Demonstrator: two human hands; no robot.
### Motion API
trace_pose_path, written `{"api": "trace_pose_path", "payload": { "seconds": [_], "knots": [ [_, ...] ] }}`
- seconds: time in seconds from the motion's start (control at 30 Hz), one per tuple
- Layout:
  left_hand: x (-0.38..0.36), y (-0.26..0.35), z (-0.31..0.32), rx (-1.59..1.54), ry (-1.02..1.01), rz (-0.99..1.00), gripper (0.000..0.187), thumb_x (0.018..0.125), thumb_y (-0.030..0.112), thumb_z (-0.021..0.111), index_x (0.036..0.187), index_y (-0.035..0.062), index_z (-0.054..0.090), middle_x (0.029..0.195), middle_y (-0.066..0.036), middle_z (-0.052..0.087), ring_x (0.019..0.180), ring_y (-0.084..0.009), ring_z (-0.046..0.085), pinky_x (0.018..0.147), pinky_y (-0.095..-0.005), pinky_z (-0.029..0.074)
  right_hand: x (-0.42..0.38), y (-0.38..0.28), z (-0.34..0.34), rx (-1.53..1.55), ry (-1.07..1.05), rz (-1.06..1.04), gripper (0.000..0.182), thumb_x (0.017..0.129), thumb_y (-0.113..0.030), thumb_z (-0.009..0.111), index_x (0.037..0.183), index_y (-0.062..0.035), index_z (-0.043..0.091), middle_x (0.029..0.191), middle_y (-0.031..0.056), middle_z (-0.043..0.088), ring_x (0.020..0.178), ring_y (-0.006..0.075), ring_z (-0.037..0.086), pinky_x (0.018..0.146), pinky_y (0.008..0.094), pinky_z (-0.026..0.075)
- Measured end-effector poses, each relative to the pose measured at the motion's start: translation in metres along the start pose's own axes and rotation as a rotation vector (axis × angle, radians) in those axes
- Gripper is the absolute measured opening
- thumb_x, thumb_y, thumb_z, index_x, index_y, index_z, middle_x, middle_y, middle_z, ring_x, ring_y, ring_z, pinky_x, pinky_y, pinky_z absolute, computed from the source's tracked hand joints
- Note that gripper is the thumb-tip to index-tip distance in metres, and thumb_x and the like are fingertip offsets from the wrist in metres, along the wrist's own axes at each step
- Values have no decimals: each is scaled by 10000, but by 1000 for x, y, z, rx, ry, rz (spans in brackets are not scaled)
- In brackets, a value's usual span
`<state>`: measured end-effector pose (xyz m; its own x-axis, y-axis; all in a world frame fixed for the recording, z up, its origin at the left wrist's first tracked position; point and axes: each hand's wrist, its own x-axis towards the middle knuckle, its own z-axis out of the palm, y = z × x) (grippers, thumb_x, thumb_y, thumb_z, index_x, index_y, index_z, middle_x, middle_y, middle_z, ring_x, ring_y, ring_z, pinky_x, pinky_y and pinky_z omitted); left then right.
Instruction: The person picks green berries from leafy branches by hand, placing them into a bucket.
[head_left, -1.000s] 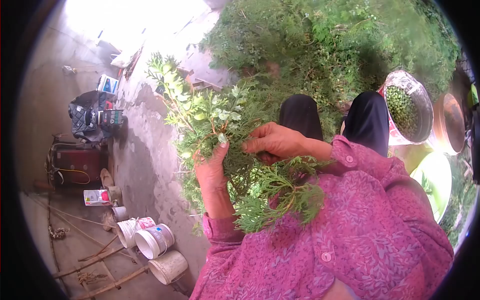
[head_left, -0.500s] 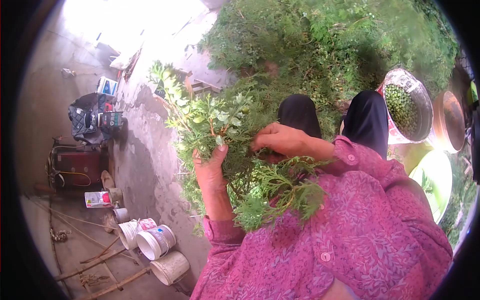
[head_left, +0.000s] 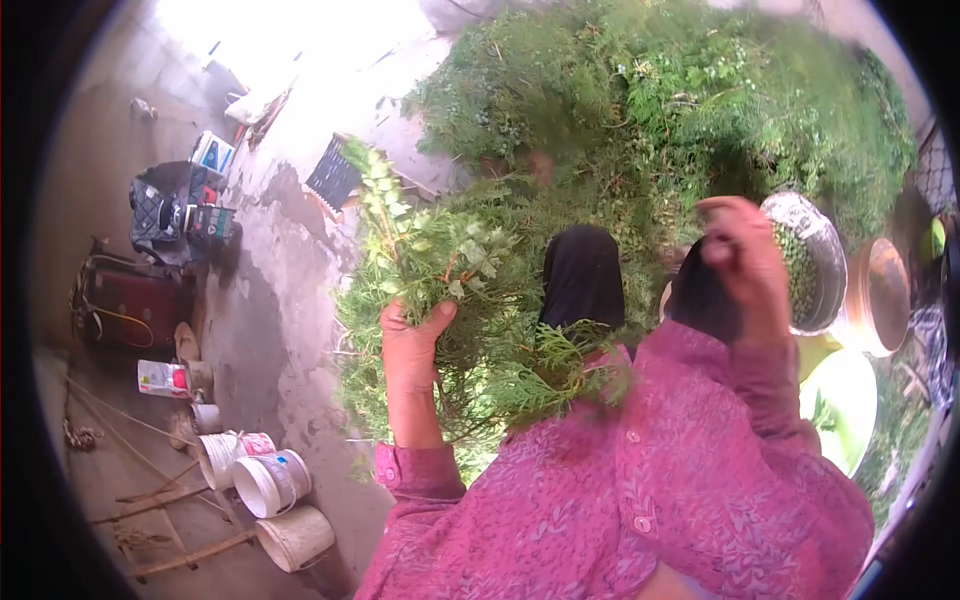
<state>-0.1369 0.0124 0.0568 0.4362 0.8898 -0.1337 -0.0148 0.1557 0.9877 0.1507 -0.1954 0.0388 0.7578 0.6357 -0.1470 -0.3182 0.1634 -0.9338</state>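
Note:
My left hand (head_left: pixel 412 345) is closed around a leafy green branch (head_left: pixel 450 255) with pale green cones, in front of my chest. More of its sprays hang down over my pink shirt. Raised over my knee, my right hand (head_left: pixel 742 250) is beside the bucket (head_left: pixel 835 270) of small green cones. Its fingers are blurred by motion, and whether they hold anything is hidden.
A large heap of green branches (head_left: pixel 640 110) lies beyond my knees. At the right are a brownish bucket (head_left: pixel 885 295) and a bright green-yellow basin (head_left: pixel 845 410). White buckets (head_left: pixel 270 483) and a wooden ladder (head_left: pixel 195 555) lie at the lower left.
My right hand has moved from the branch to the right, to the bucket of green cones. My left hand still grips the branch. The view has shifted slightly.

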Motion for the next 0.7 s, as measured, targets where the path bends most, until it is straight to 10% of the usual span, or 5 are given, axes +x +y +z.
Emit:
{"api": "trace_pose_path", "payload": {
  "seconds": [0.1,0.23,0.27,0.53,0.7],
  "knots": [
    [4,-8,-4,59,-23,13,300,682,-70,679,954,47,633,885,-18,649,777,-107,588,736,-250,465,12,-6,-100,-243,366,-439,243,824,-102,582,1039,11,599,648,-25,529,521,45,448,503,196,406],
    [7,-20,-5,66,-69,8,287,683,-77,672,943,42,640,891,-21,653,774,-99,584,735,-251,466,36,29,-217,-1777,687,-99,649,731,-291,667,1285,-59,420,1197,210,503,1082,333,506,894,416,417],
    [8,-21,-3,37,-100,-12,279,684,-76,672,937,40,642,888,-20,654,773,-94,581,733,-251,465,33,30,-227,-1725,605,31,783,686,-349,679,1342,-95,334,1347,257,322,1222,397,353,985,434,333],
    [3,-24,15,63,-199,-3,260,688,-76,665,920,41,655,874,-8,658,767,-73,575,724,-236,463,21,3,-17,-542,-91,-200,394,751,-125,671,1103,14,559,958,108,619,892,157,582,778,262,475],
    [-3,-20,20,67,-265,-34,260,701,-65,661,940,37,646,874,2,652,776,-65,568,722,-222,464,-1,18,98,-482,-598,-170,513,717,-148,718,1154,11,501,954,145,618,846,184,604,749,301,505]
  ]
}}
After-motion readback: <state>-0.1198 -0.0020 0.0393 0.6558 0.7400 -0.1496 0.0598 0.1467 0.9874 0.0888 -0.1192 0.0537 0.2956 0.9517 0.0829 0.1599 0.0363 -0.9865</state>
